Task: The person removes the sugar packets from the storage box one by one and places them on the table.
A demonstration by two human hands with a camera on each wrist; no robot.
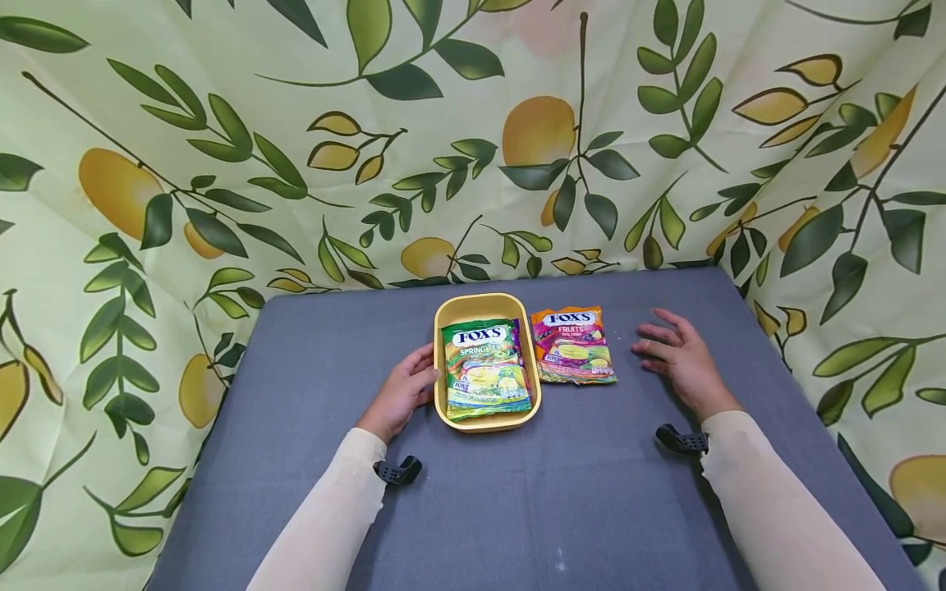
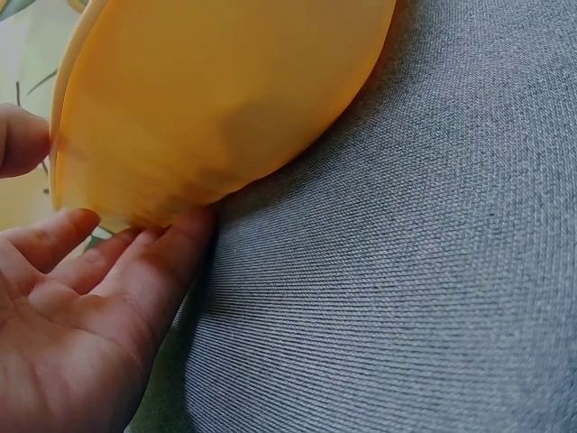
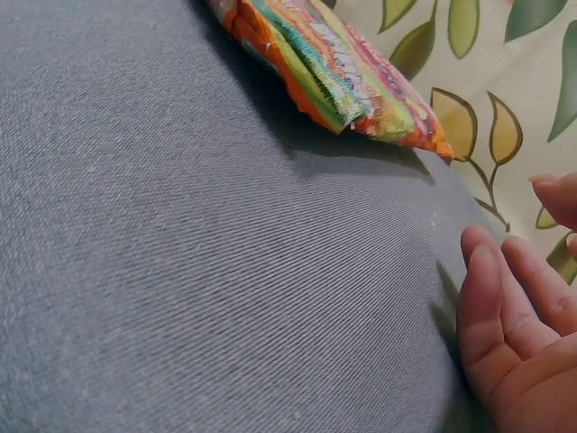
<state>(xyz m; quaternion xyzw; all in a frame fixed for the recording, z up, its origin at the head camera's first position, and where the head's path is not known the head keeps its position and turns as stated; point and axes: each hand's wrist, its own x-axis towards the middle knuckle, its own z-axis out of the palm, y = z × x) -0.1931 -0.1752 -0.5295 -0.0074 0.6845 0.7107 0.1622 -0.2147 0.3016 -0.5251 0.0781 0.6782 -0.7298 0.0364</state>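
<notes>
A yellow tray (image 1: 488, 424) sits on the table with a green Fox's Spring Tea candy bag (image 1: 488, 369) inside it. A purple edge of packaging shows from under the green bag. Along the tray's left wall, my left hand (image 1: 405, 392) touches the outside with relaxed fingers (image 2: 185, 239). Right of the tray lies an orange and pink Fox's Fruits candy bag (image 1: 572, 345), flat and close to the tray's side. My right hand (image 1: 683, 361) is further right, apart from that bag, its fingers loosely extended and holding nothing.
Grey-blue cloth covers the table (image 1: 473, 509). A fabric backdrop (image 1: 473, 164) printed with fruit and leaves rises behind it and at both sides. Black bands sit on both wrists.
</notes>
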